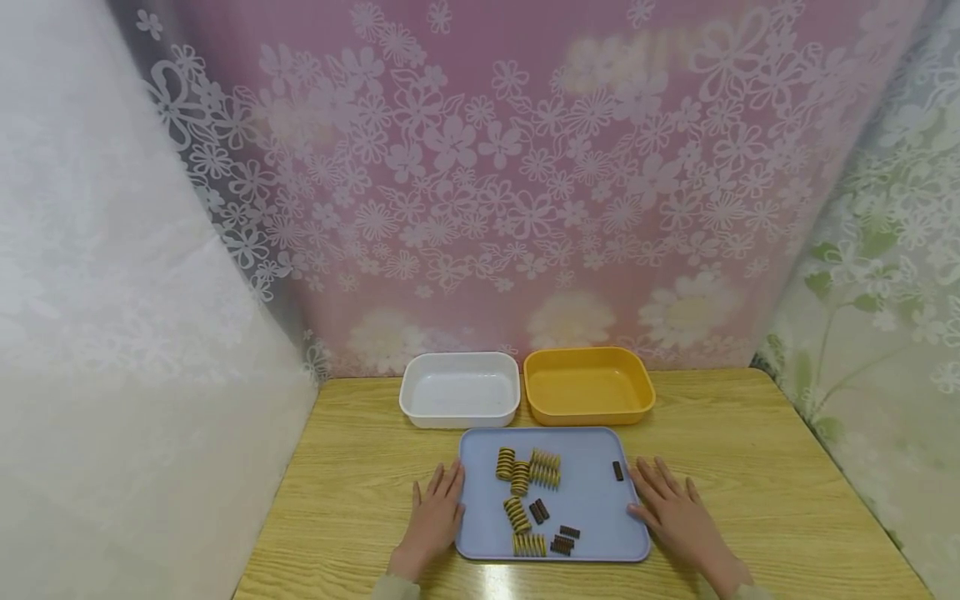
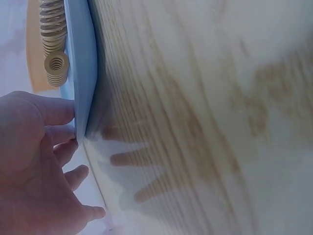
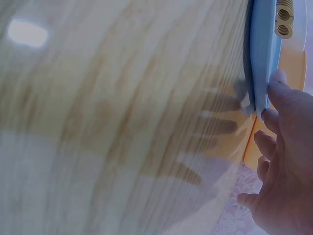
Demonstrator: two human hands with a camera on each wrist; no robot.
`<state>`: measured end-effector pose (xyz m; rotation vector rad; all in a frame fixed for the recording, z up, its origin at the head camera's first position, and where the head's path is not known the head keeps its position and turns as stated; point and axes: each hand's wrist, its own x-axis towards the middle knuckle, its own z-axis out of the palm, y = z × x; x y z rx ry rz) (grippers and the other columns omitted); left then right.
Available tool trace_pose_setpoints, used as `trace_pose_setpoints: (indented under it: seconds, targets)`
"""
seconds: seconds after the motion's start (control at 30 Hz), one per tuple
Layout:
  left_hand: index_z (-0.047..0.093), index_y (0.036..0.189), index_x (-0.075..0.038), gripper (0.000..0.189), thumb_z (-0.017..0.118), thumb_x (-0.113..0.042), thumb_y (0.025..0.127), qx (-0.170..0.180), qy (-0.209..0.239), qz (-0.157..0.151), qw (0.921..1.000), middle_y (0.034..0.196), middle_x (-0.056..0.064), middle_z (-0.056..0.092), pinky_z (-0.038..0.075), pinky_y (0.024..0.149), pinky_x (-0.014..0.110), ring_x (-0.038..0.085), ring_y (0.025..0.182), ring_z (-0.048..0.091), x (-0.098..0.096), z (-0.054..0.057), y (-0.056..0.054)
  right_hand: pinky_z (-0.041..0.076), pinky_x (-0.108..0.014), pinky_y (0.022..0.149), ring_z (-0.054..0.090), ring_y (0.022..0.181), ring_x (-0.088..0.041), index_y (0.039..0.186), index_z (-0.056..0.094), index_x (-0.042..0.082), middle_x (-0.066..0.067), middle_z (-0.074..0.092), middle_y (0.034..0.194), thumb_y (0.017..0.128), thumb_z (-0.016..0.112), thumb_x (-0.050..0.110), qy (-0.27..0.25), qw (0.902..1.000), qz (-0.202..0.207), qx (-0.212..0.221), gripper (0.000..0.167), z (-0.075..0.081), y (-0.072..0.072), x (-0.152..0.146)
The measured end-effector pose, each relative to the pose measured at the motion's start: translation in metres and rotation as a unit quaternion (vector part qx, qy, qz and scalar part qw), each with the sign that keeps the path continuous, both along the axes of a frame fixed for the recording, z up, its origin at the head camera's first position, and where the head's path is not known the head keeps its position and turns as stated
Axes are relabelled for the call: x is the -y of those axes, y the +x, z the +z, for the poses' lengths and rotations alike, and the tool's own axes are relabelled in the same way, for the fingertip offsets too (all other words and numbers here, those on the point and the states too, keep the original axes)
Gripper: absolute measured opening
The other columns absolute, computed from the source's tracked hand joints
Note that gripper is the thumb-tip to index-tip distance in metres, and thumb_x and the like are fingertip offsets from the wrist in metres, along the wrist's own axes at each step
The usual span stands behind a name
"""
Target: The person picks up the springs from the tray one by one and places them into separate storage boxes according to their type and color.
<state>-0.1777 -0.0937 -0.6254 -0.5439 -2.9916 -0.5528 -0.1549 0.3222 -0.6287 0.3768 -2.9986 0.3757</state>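
Left hand point(image 1: 431, 522) unclenched, touching blue tray point(image 1: 592, 508); right hand point(image 1: 678, 517) splayed, touching opposite edge

We see yellow coil springs point(image 1: 520, 478), dark brown coil springs point(image 1: 570, 532) and a pale blue tray point(image 1: 585, 500). We also see a white tub point(image 1: 459, 422), an orange-yellow tub point(image 1: 591, 419), a yellowish wood-grained tabletop point(image 1: 360, 467) and a white-flowered pink curtain point(image 1: 465, 217).

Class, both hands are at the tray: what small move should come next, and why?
Probably the right hand should leave the tray edge and pinch the lone dark spring. That spring lies nearest this hand, well apart from the others, so it looks easiest to grasp, and the hand holds no spring yet.
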Motion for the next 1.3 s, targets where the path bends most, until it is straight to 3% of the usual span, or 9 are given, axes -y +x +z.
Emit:
trace_pose_setpoints:
  seconds: [0.23,0.5,0.87,0.97,1.1,1.17,1.3]
  targets:
    - [0.044,0.151,0.000,0.058,0.063,-0.015,0.098,-0.004,0.006,0.002,1.0000,0.159,0.013,0.041,0.025,0.106,0.079,0.043,0.144,0.037,0.005,-0.003,0.000,0.025,-0.076,0.108,0.033,0.146,-0.045,0.152,0.049,0.011,-0.015,0.043,0.158,0.098,0.061,0.046,-0.002,1.0000,0.003,0.003,0.065,0.001,-0.001,0.005]
    - [0.044,0.150,0.002,0.061,0.064,-0.021,0.098,-0.039,0.005,0.004,0.9992,0.158,0.015,0.042,0.028,0.105,0.078,0.041,0.144,0.038,-0.003,-0.009,0.001,0.026,-0.078,0.106,0.036,0.144,-0.047,0.151,0.050,0.012,-0.017,0.046,0.155,0.097,0.063,0.046,-0.003,1.0000,-0.004,-0.003,0.065,0.001,0.001,0.005]
    - [0.039,0.151,0.007,0.076,0.065,-0.038,0.096,-0.009,0.023,0.024,0.9994,0.160,0.020,0.036,0.022,0.106,0.080,0.046,0.146,0.032,-0.012,-0.003,0.008,0.026,-0.078,0.106,0.035,0.144,-0.046,0.150,0.051,0.011,-0.020,0.045,0.155,0.098,0.062,0.046,-0.013,0.9999,-0.004,0.000,0.063,0.003,-0.002,0.011]
    - [0.038,0.151,0.008,0.077,0.066,-0.039,0.096,-0.007,0.024,0.023,0.9994,0.160,0.021,0.035,0.021,0.105,0.081,0.047,0.146,0.031,-0.012,-0.002,0.008,0.032,-0.076,0.103,0.039,0.141,-0.047,0.145,0.056,0.008,-0.021,0.051,0.149,0.097,0.066,0.039,-0.032,0.9989,0.005,-0.035,0.058,0.008,-0.007,0.018]
    - [0.038,0.151,0.008,0.079,0.068,-0.038,0.095,-0.009,0.026,0.025,0.9993,0.160,0.022,0.035,0.021,0.105,0.081,0.047,0.146,0.032,-0.013,-0.001,0.008,0.047,-0.067,0.094,0.056,0.123,-0.048,0.131,0.066,0.002,-0.023,0.065,0.128,0.089,0.078,0.019,-0.078,0.9893,0.022,-0.122,0.047,0.013,-0.017,0.030]
    - [0.039,0.151,0.008,0.079,0.069,-0.037,0.094,-0.008,0.024,0.029,0.9993,0.160,0.021,0.035,0.021,0.105,0.081,0.046,0.146,0.032,-0.014,-0.001,0.008,0.052,-0.061,0.089,0.063,0.111,-0.046,0.123,0.069,0.000,-0.022,0.069,0.117,0.085,0.080,0.010,-0.102,0.9838,0.011,-0.147,0.041,0.015,-0.022,0.036]
    - [0.039,0.151,0.007,0.079,0.071,-0.036,0.093,-0.006,0.018,0.033,0.9993,0.160,0.021,0.035,0.021,0.106,0.081,0.045,0.146,0.032,-0.014,-0.001,0.008,0.057,-0.054,0.075,0.069,0.091,-0.039,0.112,0.072,0.000,-0.019,0.072,0.104,0.083,0.079,0.001,-0.144,0.9776,-0.036,-0.149,0.029,0.023,-0.027,0.046]
